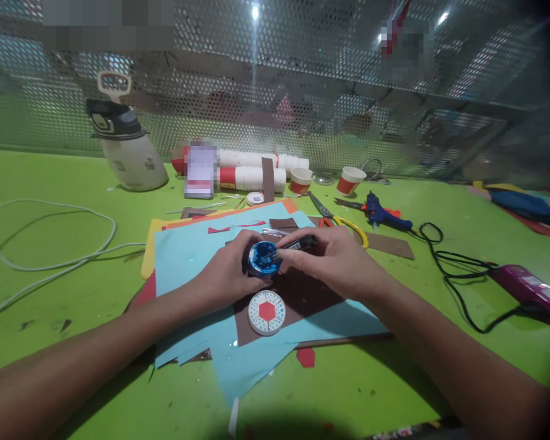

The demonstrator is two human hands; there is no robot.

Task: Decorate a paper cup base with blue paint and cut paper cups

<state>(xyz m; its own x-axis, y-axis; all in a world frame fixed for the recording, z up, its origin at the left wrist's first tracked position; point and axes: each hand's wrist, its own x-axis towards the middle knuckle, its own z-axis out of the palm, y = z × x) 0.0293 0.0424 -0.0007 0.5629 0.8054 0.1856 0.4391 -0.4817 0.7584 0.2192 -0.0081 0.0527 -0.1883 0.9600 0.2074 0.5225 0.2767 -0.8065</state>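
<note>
My left hand point(229, 269) is wrapped round a small round container point(262, 259) with a blue, partly dark inside, its opening facing up. In my right hand point(332, 256) is a black marker-like tool point(305, 243), pinched between thumb and fingers, its front end at the container's right side. Just below them a white disc point(266, 313) with a red hexagon and blue dots lies on brown paper point(307, 299). Light blue sheets point(183, 256) are spread beneath the brown paper.
Scissors point(354, 231) and a blue glue gun point(387, 215) lie beyond my right hand. Stacked paper cups point(252, 179), two single cups and a spray bottle point(131, 153) stand or lie further back. Cables cross both sides; a purple device point(531, 293) is at right.
</note>
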